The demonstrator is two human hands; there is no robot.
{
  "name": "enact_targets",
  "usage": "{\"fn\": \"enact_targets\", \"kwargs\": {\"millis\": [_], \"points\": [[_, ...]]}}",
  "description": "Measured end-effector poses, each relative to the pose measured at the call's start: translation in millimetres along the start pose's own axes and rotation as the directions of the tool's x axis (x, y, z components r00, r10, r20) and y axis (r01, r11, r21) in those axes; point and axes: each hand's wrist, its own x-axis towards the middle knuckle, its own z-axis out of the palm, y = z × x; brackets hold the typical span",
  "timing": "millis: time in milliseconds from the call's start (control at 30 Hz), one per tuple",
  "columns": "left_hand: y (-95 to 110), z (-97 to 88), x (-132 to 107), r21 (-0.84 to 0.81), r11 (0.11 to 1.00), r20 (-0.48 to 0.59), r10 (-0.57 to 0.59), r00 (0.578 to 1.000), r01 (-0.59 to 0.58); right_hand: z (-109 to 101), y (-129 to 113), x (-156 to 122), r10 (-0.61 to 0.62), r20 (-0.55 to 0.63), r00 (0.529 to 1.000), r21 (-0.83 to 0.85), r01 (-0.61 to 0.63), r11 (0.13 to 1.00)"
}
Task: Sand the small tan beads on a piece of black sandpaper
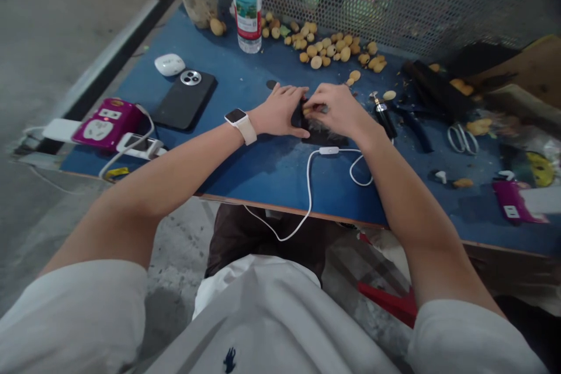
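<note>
So on my feed it's the blue table (263, 169), my left hand (283, 110) spread, thumb well off the fingers, and my right hand (337, 110) pinching. Black mat (329, 137) sits at the right's 7 o'clock. Dark piece (298, 118) is at the left's 3, left nearer, long axis roughly 12-to-6. Tiny tan bit (307, 111) looks pinched in the right's fingertips, kinda blurry.
</note>
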Motion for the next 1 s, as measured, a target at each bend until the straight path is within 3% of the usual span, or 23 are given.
{"fn": "enact_targets", "kwargs": {"millis": [300,600,800,1000], "points": [[0.9,-3.5,-0.7,0.034,0.999,0.02,0.006,1.0,-0.007,-1.5,2.3,8.8,0.06,0.005,0.998,0.007,-0.06,0.998],[0.7,-1.6,1.0,0.043,0.999,0.019,-0.007,1.0,0.006,-6.1,-4.6,-4.4,0.024,-0.006,1.0,0.069,-0.024,0.997],[-1.1,-0.3,0.7,0.036,0.999,0.025,0.002,1.0,-0.003,-7.7,-9.2,-3.2,0.034,0.046,0.998,0.059,-0.037,0.998],[-1.2,0.0,2.8,-0.004,1.0,0.005,0.001,1.0,-0.001,-3.5,1.9,7.4,0.034,-0.042,0.999,0.025,-0.033,0.999]]}}
